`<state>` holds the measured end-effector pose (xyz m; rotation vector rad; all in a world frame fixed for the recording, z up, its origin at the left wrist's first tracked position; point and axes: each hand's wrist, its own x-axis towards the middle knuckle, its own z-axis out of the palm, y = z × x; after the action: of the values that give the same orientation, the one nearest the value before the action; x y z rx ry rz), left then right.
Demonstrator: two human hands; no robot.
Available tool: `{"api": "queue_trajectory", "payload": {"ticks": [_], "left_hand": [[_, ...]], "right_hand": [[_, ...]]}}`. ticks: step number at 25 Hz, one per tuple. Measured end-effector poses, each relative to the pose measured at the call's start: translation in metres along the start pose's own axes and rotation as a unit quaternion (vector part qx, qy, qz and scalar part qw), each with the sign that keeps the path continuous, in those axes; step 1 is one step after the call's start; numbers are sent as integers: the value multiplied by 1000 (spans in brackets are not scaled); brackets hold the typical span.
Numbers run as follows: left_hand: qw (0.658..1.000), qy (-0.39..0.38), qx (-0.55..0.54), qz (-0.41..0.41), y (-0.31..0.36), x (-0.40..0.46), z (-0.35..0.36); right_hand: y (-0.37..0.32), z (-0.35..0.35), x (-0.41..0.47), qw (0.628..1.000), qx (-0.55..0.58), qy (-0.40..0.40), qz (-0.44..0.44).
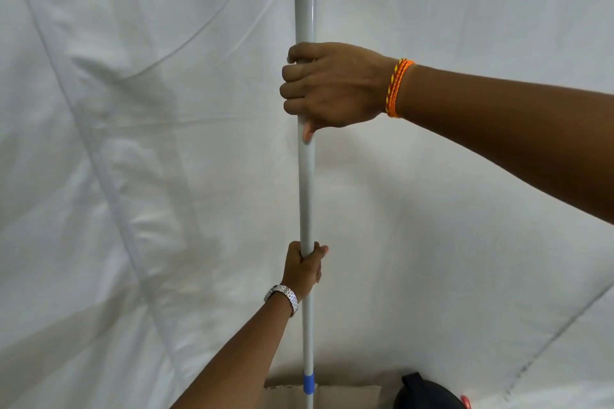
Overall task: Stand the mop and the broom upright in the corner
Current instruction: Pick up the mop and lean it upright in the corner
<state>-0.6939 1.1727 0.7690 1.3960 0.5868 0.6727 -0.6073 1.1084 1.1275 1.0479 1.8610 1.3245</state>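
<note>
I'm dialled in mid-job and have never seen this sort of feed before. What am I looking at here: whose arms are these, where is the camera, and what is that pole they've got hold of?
No machine here: these are a person's two bare arms, filmed by one wide-angle camera worn on their head, looking forward and down.

The right hand, with an orange thread band on its wrist, is wrapped around a grey pole higher up. The left hand, with a metal wristwatch, grips the same pole lower down. The pole stands nearly upright and has a blue collar near the bottom. Its head is out of view, so I cannot tell whether it is the mop or the broom.

Behind is white sheeting. At the bottom edge are a piece of brown cardboard and a dark rounded object I cannot identify.
</note>
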Motion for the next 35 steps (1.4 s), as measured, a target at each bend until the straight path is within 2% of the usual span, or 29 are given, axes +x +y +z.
{"api": "queue_trajectory", "payload": {"ticks": [2, 4, 7, 16, 21, 24, 29, 32, 35], "left_hand": [[999, -19, 30, 25, 2, 9, -5], [997, -34, 61, 27, 4, 16, -10], [996, -42, 79, 20, 4, 26, -13], [990, 44, 135, 18, 3, 54, 6], [988, 37, 150, 3, -2, 67, 4], [985, 28, 170, -8, -7, 70, -3], [958, 86, 274, 0, -52, 39, -26], [931, 114, 347, 12, -84, 13, -45], [918, 189, 348, 26, -108, -23, -54]], "right_hand": [[-8, 15, 5, 1000, -2, 7, 11], [-13, 20, 8, 999, -11, -31, 18], [-9, 28, 11, 999, -25, 1, 25], [-6, 74, 11, 996, 11, -40, 75], [-30, 95, 12, 988, 29, -61, 139], [-48, 99, 15, 979, 82, -51, 182], [-114, 100, 7, 967, 135, -5, 214], [-187, 94, -11, 971, 155, 17, 183], [-276, 76, -45, 951, 233, 15, 204]]}}
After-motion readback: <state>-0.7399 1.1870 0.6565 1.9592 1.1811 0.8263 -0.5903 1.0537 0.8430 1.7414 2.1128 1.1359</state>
